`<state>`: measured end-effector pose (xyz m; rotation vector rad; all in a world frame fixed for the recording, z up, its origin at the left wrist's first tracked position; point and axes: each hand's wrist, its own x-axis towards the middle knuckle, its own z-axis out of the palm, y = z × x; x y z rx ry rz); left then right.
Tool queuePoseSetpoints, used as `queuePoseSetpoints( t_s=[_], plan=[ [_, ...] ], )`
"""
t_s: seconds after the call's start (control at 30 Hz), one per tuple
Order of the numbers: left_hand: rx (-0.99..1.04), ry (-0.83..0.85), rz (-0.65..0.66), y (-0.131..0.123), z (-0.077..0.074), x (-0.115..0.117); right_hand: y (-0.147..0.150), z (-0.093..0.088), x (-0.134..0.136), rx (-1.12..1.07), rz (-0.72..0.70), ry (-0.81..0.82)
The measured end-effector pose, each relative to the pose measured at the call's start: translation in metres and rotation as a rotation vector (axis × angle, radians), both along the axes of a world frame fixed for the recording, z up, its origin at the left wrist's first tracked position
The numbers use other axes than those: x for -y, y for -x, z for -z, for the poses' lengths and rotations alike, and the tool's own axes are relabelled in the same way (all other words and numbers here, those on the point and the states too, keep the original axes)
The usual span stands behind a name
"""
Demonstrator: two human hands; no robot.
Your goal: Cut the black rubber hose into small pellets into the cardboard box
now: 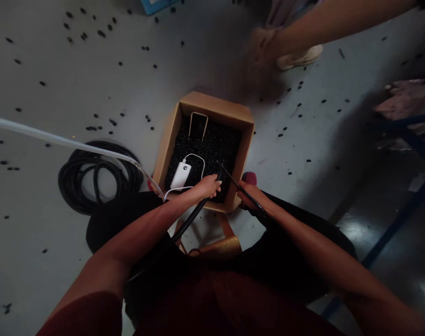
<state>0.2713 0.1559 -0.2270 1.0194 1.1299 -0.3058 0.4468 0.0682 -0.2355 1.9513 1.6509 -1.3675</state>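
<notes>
My left hand [208, 185] is closed around the end of a black ribbed hose [189, 219], over the near side of an open cardboard box [249, 144]. The hose runs back under my left forearm towards my lap. My right hand [251, 195] grips dark-handled scissors [230, 176] at the box's right near corner, and the blades point into the box. Small black pieces [217, 140] cover the box floor. On top of them lie a white power bank [180, 175] with a white cable [201, 158] and a phone [198, 126].
A coiled black hose [67, 182] lies on the floor to the left. A wooden stool [216, 247] stands between my legs. Another person's arm [324, 25] and shoe [300, 58] are ahead. Black pieces are scattered around, and a blue metal frame [387, 238] is at right.
</notes>
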Motion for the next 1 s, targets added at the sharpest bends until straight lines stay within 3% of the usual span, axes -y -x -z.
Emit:
queuePoseSetpoints(
  t_s=[0.43,0.67,0.8,1.0],
  plan=[
    [0.010,-0.154,0.137,0.002,-0.004,-0.003,0.006,0.000,-0.001,0.101,0.014,0.018],
    [-0.038,-0.122,0.131,-0.001,-0.007,-0.004,0.002,-0.010,-0.003,0.042,0.021,-0.017],
    [-0.031,-0.150,0.145,0.003,0.002,-0.003,0.001,-0.014,-0.004,0.061,-0.012,0.000],
    [0.006,-0.162,0.120,0.006,0.020,-0.004,-0.004,-0.005,0.000,0.053,-0.012,-0.006]
  ],
)
